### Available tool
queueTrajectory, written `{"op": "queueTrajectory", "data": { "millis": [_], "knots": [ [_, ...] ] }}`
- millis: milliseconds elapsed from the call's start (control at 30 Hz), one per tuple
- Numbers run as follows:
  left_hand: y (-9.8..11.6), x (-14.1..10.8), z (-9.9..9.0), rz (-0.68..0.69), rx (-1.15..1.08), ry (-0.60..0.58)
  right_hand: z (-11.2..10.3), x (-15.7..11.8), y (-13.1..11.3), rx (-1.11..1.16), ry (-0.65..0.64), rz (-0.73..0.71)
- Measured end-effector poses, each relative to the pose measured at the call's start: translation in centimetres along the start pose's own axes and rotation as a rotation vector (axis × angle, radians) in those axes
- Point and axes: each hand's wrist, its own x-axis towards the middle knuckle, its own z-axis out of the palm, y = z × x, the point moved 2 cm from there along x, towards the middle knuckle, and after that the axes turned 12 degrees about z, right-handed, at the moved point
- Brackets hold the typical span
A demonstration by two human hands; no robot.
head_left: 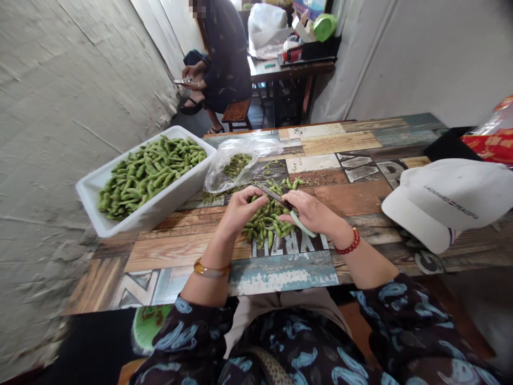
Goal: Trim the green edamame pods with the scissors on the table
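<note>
My right hand (306,211) is closed around a pair of scissors (297,222) with pale green handles. The blades point left, to the fingertips of my left hand (244,208). Those left fingers are pinched together on what looks like a green soybean pod, mostly hidden by them. Under and between both hands lies a loose pile of soybean pods (270,224) on the table. Just beyond the left hand, a clear plastic bag (218,174) lies open with small green trimmings (237,164) in it. More bits are scattered around it.
A white tub (180,190) heaped with pods (150,174) stands at the left, near the wall. On the right of the patterned table (284,270) lies a white cap (452,198), with a red package (491,141) behind. A seated person (228,53) holds a phone beyond the table.
</note>
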Motion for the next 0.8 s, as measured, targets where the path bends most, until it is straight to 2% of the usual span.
{"op": "queueTrajectory", "data": {
  "millis": [133,233,300,567,800],
  "knots": [
    [-0.3,-0.1,0.0,-0.114,-0.235,0.091,-0.1,0.2,0.4,0.034,0.089,0.026],
    [-0.3,-0.1,0.1,-0.125,-0.395,0.121,0.2,0.2,0.7,0.037,0.165,0.048],
    [-0.3,0.0,0.2,-0.128,-0.446,0.137,0.4,0.2,0.8,0.027,0.172,0.050],
    [-0.2,-0.4,1.1,-0.149,-0.489,0.100,1.1,0.0,0.6,0.004,0.136,0.016],
    [-0.5,-0.6,2.0,-0.152,-0.469,0.064,1.1,0.1,0.3,0.010,0.172,0.026]
  ]
}}
